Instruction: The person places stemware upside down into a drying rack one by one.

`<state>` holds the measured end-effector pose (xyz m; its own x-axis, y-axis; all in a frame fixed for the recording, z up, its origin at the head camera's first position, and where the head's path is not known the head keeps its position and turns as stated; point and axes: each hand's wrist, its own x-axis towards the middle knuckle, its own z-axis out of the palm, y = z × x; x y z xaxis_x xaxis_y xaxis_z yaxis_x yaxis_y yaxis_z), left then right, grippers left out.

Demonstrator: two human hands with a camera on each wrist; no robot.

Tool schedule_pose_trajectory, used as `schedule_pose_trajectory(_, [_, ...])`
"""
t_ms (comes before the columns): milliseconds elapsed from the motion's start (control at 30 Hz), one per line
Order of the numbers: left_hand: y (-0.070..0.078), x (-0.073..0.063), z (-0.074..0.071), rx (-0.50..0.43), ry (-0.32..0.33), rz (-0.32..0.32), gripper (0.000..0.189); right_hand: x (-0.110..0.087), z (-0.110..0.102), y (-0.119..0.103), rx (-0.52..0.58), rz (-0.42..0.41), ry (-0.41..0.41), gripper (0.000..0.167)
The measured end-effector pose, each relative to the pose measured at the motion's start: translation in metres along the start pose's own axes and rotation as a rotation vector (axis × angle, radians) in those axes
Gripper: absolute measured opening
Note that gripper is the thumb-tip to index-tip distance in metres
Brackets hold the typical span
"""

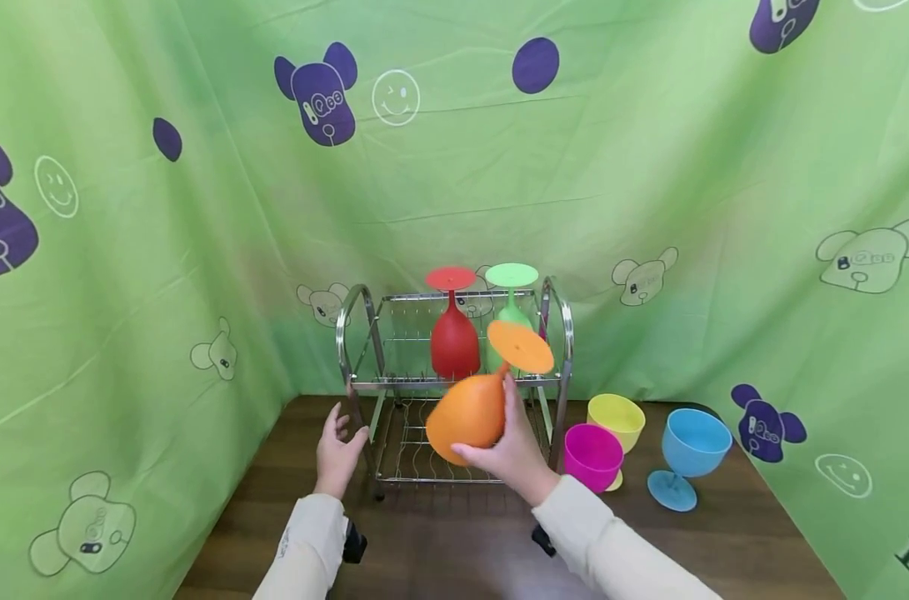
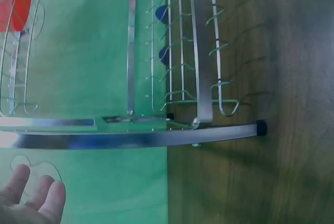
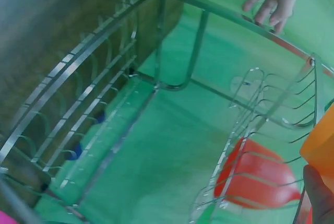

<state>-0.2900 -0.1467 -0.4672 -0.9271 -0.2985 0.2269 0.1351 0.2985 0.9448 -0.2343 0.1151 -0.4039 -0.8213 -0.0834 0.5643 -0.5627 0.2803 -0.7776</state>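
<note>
My right hand grips an orange goblet by its bowl and stem. The goblet is tilted, its round foot up to the right and its bowl down to the left, in front of the rack's upper shelf. In the right wrist view only part of the orange goblet shows at the right edge. My left hand is held beside the rack's left side with fingers spread loosely and nothing in it. A red goblet and a light green goblet stand upside down on the upper shelf of the metal dish rack.
To the right of the rack, a magenta goblet, a yellow goblet and a blue goblet stand upright on the brown wooden table. Green patterned cloth hangs behind and at both sides.
</note>
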Motion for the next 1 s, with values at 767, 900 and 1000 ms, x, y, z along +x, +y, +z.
schedule_pose_trajectory(767, [0.03,0.038,0.012,0.068,0.189,0.221,0.017,0.102,0.046,-0.037,-0.142,-0.068,0.047,0.121])
schedule_pose_trajectory(900, [0.023,0.034,0.012,0.104,0.183,0.174,0.023,0.113,0.054,-0.036,-0.229,-0.076,0.052,0.12])
schedule_pose_trajectory(1000, [0.018,0.03,0.011,0.124,0.187,0.156,0.021,0.115,0.061,-0.033,-0.261,-0.048,0.026,0.115])
